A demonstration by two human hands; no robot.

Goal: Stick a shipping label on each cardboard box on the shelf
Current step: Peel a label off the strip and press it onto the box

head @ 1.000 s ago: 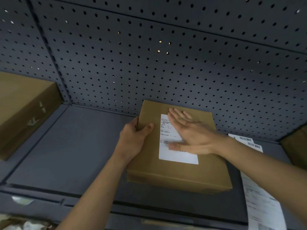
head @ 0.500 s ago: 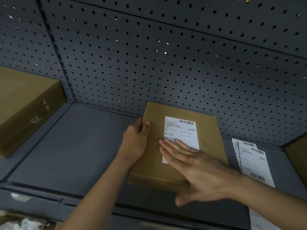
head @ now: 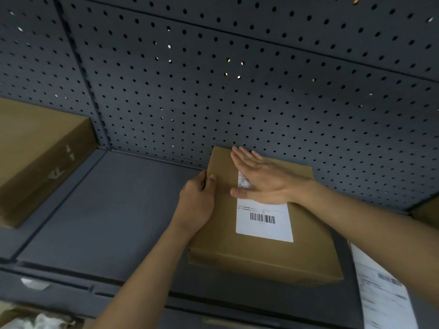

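Note:
A flat brown cardboard box (head: 218, 238) lies on the dark grey shelf (head: 107, 210), its far edge against the pegboard back. A white shipping label (head: 264, 222) with a barcode is on the box's top face. My left hand (head: 197, 205) grips the box's left edge, thumb on top. My right hand (head: 263, 179) lies flat, fingers together, on the far end of the label and hides its upper part. A strip of loose white labels (head: 382, 293) lies on the shelf to the right of the box.
A larger cardboard box (head: 35, 157) sits at the left on the neighbouring shelf bay. Another box corner (head: 427, 214) shows at the right edge. The perforated grey back panel (head: 237, 91) rises behind. Crumpled white paper (head: 42, 322) lies below the shelf's front lip.
My right hand slid from the near end of the label up to its far end, uncovering the lower barcode. My left hand kept its grip on the box edge.

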